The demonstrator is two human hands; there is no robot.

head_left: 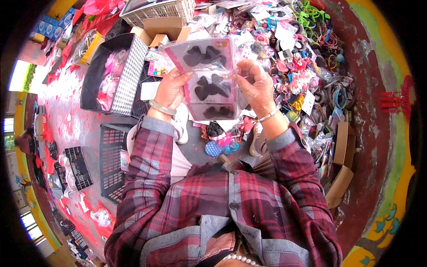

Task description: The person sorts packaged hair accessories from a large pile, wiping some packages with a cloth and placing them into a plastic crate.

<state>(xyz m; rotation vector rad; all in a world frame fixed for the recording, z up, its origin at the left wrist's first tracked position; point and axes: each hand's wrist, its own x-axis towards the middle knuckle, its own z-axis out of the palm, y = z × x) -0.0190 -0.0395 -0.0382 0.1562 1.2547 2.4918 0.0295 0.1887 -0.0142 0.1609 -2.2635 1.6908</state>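
Observation:
In front of my chest hangs a strip of three clear plastic packets (212, 89) with pink-edged cards, each with a black bow-shaped piece inside. My left hand (171, 90) is closed on its left edge, thumb over the plastic. The fingers of my right hand (257, 86) pinch the right edge beside the fold between the top and middle packets. Below the strip, between my feet, lies a small heap of hair ties (215, 130) with a blue dotted round piece (213, 148).
A large pile of packaged hair accessories (289, 66) spreads ahead and to the right. At the left stand a black-and-white bin (126, 75) holding pink items and a black plastic crate (111, 155). An open cardboard box (341, 178) sits by the right wall.

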